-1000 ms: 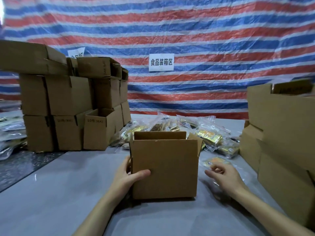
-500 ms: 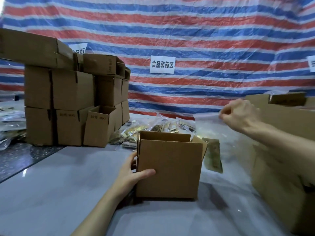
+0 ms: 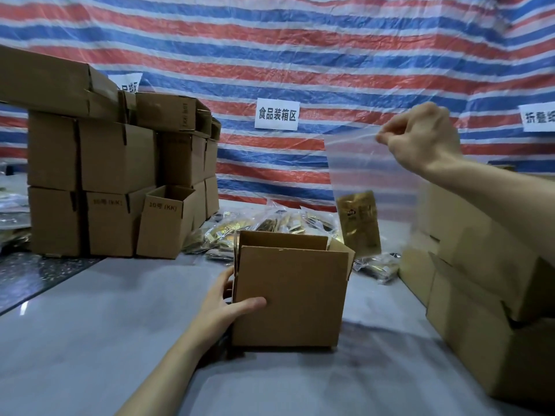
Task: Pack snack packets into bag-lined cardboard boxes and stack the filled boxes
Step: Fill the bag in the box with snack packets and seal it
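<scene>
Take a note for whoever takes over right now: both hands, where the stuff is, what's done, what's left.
Left hand grips the open box at its left side, on the table.
Right hand pinches the clear bag by its top edge, held up right of the box; a gold packet seems to sit in its bottom.
More bagged packets lie behind the box. Stacked boxes stand far left.
Done: box open, flaps up.
Left: bag into the box, fill, stack.
</scene>
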`<state>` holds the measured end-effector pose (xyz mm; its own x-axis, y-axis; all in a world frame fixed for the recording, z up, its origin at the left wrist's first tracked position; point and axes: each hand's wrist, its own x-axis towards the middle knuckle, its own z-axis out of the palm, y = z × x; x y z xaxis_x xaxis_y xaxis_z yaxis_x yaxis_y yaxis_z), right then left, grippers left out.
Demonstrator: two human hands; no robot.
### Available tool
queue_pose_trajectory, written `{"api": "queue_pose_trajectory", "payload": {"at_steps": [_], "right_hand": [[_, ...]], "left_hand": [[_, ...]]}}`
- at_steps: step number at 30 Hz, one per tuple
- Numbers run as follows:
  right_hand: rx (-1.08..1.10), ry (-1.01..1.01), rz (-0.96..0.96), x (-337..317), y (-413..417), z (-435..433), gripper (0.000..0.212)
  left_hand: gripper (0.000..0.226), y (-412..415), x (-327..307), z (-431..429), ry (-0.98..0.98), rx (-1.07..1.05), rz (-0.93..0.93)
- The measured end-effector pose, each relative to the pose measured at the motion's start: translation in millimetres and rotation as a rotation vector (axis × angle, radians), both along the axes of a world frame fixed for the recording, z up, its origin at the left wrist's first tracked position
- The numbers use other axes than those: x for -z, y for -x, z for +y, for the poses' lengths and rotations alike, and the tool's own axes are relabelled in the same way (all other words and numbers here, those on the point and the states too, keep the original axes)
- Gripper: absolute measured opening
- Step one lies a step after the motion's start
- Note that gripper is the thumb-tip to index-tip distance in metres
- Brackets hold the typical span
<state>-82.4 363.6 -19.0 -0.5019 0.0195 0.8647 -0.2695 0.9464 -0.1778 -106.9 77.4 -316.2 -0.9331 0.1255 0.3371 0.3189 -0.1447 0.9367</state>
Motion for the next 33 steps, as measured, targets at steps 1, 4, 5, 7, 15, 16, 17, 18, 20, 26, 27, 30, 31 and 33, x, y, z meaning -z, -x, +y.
{"api": "queue_pose_trajectory", "payload": {"at_steps": [1,4,5,7,15,16,17,18,20,26,27,30,31,33], "right_hand": [[-0.005,0.026,0.032,-2.5,0.1,-2.0,0.011],[-0.037,0.133,0.123,-10.2,-0.2,-12.7,0.013],[-0.047,0.163,0.143,-13.2,-0.7,-17.0,0.013],[-0.078,0.223,0.154,-18.8,-0.8,-25.7,0.013],[-0.204,0.328,0.099,-27.9,0.0,-54.4,0.009],[-0.210,0.329,0.093,-28.2,0.1,-57.8,0.009],[-0.211,0.327,0.081,-27.4,0.7,-60.8,0.009],[-0.208,0.323,0.063,-25.4,1.3,-64.1,0.009],[-0.204,0.308,0.016,-17.9,4.0,-70.1,0.009],[-0.204,0.193,-0.254,18.5,8.4,-84.4,0.008],[-0.217,0.162,-0.309,24.4,8.8,-87.6,0.007],[-0.261,0.143,-0.351,31.8,8.6,-97.8,0.008],[-0.281,0.177,-0.344,30.3,9.3,-100.8,0.009],[-0.312,0.301,-0.351,25.7,12.1,-106.2,0.015]], "left_hand": [[0.096,-0.1,-0.1,-0.2,0.004,-0.001,0.001],[0.101,0.1,-0.4,-1.1,0.018,-0.006,0.002],[0.100,-0.1,-0.8,-0.6,0.025,-0.003,0.004],[0.097,-0.2,-0.6,-0.8,0.040,0.000,0.012],[0.090,-0.9,0.7,-1.2,0.130,-0.015,0.073],[0.087,-0.8,1.0,-1.3,0.141,-0.013,0.078],[0.085,-1.0,1.2,-1.3,0.147,-0.011,0.080],[0.085,-1.2,1.1,-1.4,0.152,-0.010,0.082],[0.085,-1.6,0.6,-1.2,0.163,-0.013,0.088],[0.086,-2.3,0.2,-0.9,0.167,-0.022,0.090],[0.086,-2.1,0.2,-1.2,0.168,-0.022,0.089],[0.088,-1.8,-0.1,-1.6,0.168,-0.016,0.078],[0.088,-1.7,-0.1,-1.7,0.168,-0.017,0.073],[0.089,-1.5,0.2,-1.8,0.170,-0.023,0.068]]}}
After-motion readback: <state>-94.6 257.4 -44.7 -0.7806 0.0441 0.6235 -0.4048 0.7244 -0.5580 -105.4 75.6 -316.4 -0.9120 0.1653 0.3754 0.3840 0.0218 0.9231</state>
